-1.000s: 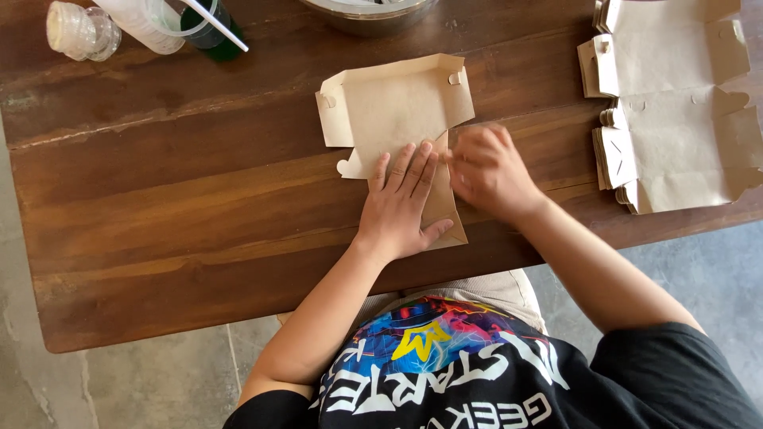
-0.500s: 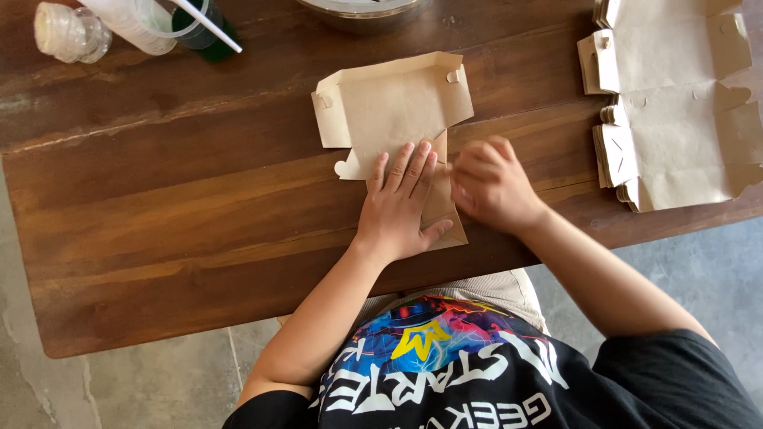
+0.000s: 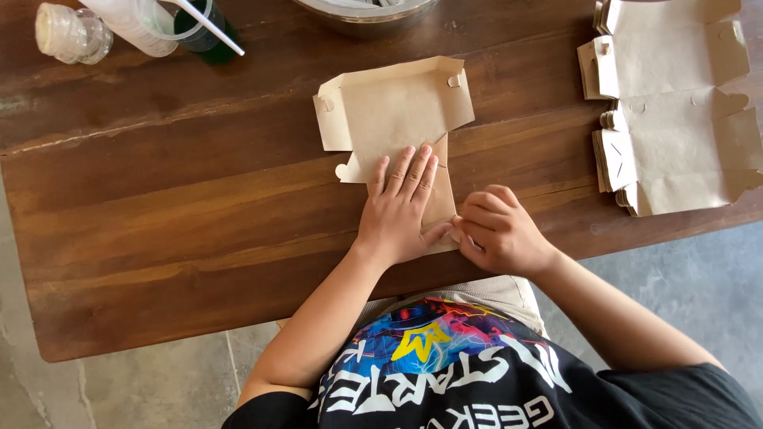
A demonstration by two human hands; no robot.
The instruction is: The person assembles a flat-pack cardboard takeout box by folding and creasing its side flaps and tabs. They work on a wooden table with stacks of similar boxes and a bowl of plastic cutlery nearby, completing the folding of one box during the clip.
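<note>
A flat brown cardboard box blank [image 3: 389,111] lies on the wooden table [image 3: 183,206], partly folded over at its near side. My left hand [image 3: 397,210] lies flat on the folded part, fingers spread and pressing it down. My right hand [image 3: 497,230] sits just right of it with fingers curled, pinching the near right edge of the folded flap. The part of the blank beneath my left palm is hidden.
A stack of the same unfolded cardboard blanks [image 3: 675,103] lies at the table's right end. At the back left stand a clear plastic bottle [image 3: 71,32], a plastic cup with a straw [image 3: 151,24] and a green bottle [image 3: 211,44]. A metal bowl [image 3: 366,12] sits at the back edge.
My right hand has slid from the fold's upper right down toward the near edge of the flap. My left hand has stayed pressed flat on the cardboard.
</note>
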